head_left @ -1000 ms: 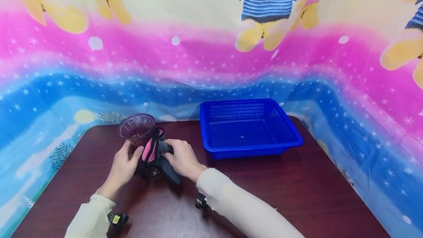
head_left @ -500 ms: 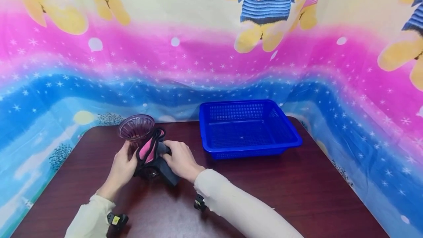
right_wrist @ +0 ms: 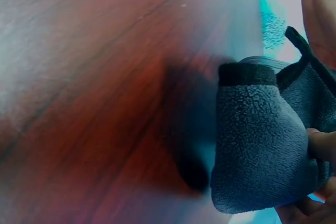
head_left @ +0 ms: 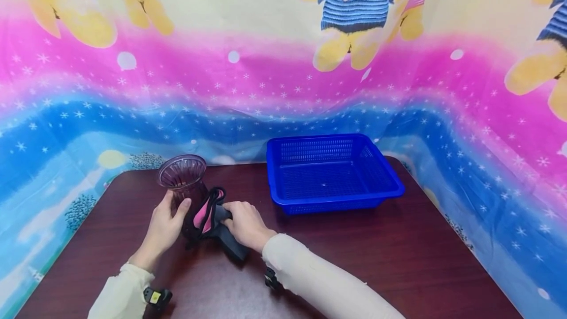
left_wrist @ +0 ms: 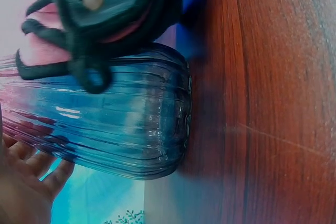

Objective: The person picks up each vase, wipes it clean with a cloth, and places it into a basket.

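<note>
A ribbed, purple-tinted glass vase with a flared rim stands left of centre in the head view. My left hand grips it below the rim, thumb on the near side. My right hand pinches a bunched cleaning cloth, dark grey and pink with black edging, against the vase's right side. In the left wrist view the vase's lower body shows close to the table, with a loop of black edging hanging over it. The folded grey face of the cloth fills the right of the right wrist view.
A blue plastic basket with perforated walls sits at the back of the dark red-brown wooden table, right of my hands. Behind the table hangs a printed curtain with bears and snowflakes.
My right hand and the cloth have slid down the vase's side, uncovering more glass below the rim. My left hand keeps its grip in nearly the same place.
</note>
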`<state>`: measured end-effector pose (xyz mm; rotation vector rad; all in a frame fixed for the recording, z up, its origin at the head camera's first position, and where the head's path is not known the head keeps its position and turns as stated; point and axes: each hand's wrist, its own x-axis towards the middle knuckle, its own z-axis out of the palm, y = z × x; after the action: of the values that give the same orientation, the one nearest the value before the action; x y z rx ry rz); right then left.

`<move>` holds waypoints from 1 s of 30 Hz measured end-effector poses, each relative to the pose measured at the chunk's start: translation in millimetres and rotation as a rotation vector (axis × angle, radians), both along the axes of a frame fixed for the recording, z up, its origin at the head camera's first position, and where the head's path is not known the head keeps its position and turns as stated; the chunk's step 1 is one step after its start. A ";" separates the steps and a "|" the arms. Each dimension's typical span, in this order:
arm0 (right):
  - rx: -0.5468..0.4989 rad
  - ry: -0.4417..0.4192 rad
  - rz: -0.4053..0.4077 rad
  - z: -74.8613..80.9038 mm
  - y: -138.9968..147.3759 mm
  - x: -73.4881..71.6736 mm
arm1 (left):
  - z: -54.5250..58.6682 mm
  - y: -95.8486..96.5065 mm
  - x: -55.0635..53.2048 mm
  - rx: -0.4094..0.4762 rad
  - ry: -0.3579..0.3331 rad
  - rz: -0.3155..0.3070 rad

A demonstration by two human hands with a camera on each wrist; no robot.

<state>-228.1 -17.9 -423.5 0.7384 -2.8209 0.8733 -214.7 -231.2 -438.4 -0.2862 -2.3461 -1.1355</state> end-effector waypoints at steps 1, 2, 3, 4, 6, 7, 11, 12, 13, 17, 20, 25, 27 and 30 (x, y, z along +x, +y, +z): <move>0.009 -0.003 -0.001 -1.4 0.3 0.1 | -0.1 -0.3 -0.2 -0.002 -0.002 0.002; 0.016 -0.006 -0.001 -2.8 0.6 0.2 | -0.3 -0.7 -0.4 -0.004 -0.003 0.002; 0.025 -0.006 -0.002 -4.1 0.9 0.4 | -0.4 -0.9 -0.5 -0.004 -0.003 0.002; 0.029 -0.007 -0.003 -5.7 1.1 0.5 | -0.6 -1.2 -0.8 -0.006 -0.004 0.005; 0.034 -0.013 -0.003 -8.9 1.4 0.8 | -1.0 -1.5 -1.2 0.001 -0.001 0.003; 0.038 -0.016 -0.001 -10.8 1.5 0.8 | -1.2 -1.5 -1.5 0.001 0.001 0.004; 0.062 -0.029 -0.001 -18.4 1.9 0.7 | -2.4 -1.5 -2.0 0.004 0.003 0.006; 0.068 -0.029 -0.002 -20.1 1.9 0.6 | -2.5 -1.3 -1.8 0.002 0.002 0.007; 0.072 -0.029 -0.003 -21.4 1.9 0.5 | -2.7 -1.2 -1.8 0.001 0.000 0.007; 0.065 -0.038 -0.009 -23.3 2.0 -0.3 | -3.1 -0.6 -1.7 0.000 -0.007 0.007; 0.042 -0.046 -0.017 -20.8 2.1 -0.3 | -3.5 0.0 -1.6 0.001 -0.003 0.008; -0.016 -0.035 -0.023 -11.4 1.5 0.5 | -4.0 0.5 -1.8 0.013 0.011 0.007; -0.041 -0.028 -0.019 -7.5 1.1 0.8 | -3.9 0.8 -1.8 0.013 0.017 0.007; -0.074 -0.010 -0.016 -2.4 0.4 0.8 | -3.5 1.0 -1.7 0.011 0.019 0.008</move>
<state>-227.3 -17.5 -425.9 0.7024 -2.7828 0.9753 -216.4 -230.2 -441.9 -0.2819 -2.3223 -1.1366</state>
